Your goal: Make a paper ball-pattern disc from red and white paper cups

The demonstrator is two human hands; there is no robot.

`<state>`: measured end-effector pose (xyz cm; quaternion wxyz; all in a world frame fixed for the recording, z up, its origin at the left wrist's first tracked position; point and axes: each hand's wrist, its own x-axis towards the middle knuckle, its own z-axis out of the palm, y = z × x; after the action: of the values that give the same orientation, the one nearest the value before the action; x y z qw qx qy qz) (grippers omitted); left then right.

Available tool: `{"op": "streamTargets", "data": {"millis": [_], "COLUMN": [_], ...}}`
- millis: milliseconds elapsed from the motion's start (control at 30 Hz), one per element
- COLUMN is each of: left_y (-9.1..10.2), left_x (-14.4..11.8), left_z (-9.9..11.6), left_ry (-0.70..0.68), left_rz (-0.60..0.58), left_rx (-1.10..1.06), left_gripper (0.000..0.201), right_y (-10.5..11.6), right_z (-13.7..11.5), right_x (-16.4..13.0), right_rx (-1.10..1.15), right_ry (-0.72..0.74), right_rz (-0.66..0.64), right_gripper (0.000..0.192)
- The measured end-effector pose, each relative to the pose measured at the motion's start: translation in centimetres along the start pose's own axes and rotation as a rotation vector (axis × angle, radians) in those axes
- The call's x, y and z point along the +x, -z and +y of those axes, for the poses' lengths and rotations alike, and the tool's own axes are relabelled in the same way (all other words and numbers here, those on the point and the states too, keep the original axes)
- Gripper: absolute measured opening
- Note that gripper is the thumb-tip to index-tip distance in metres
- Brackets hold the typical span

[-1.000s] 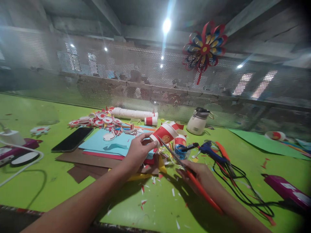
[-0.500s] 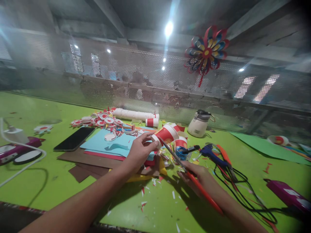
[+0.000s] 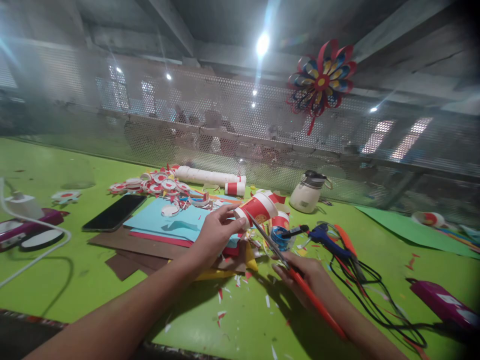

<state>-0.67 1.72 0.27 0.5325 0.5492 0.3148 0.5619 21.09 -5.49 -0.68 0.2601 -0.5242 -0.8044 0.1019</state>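
My left hand is closed round the rim end of a red and white paper cup, which it holds tilted above the table. In my right hand is a pair of scissors with red-orange handles. Their blades slant up to the left and meet the cup's side near my left fingers. Whether the blades are apart or together I cannot tell. Beneath the cup, another red and white cup stands by a blue roll, and small paper scraps lie around.
Blue paper sheets lie on brown card beside a black phone. Cut cup pieces are heaped behind. A blue and orange glue gun with looping cables lies at right, a white bottle behind it. A perforated screen borders the table.
Hardly anything differs: the cup, both hands and the scissors have shifted only very slightly. Both hands keep the same hold.
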Motion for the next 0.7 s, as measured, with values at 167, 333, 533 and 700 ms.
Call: {"op": "streamTargets", "data": {"millis": [167,333,533,700], "left_y": [-0.31,-0.62,-0.47,-0.28], "left_x": [-0.11,-0.15,-0.14,-0.01], "left_z": [0.45,0.15,-0.18,0.15], "left_ry": [-0.001,-0.018,-0.021,0.0], "left_rz": [0.031,0.019,0.005,0.02], "left_rx": [0.041,0.073,0.094,0.015], "left_gripper": [0.041,0.046,0.05,0.045], "right_y": [0.03,0.38,0.3,0.13], "right_z": [-0.01,-0.62,-0.61,-0.09], "right_x": [0.12,0.14,-0.07,-0.17], "right_rx": [0.026,0.02,0.02,0.006], "right_ry": [-0.036,-0.063,-0.096,-0.08], "right_rz": [-0.034,-0.076,-0.046,-0.036], "right_gripper": [0.027,0.028,0.028,0.029]}}
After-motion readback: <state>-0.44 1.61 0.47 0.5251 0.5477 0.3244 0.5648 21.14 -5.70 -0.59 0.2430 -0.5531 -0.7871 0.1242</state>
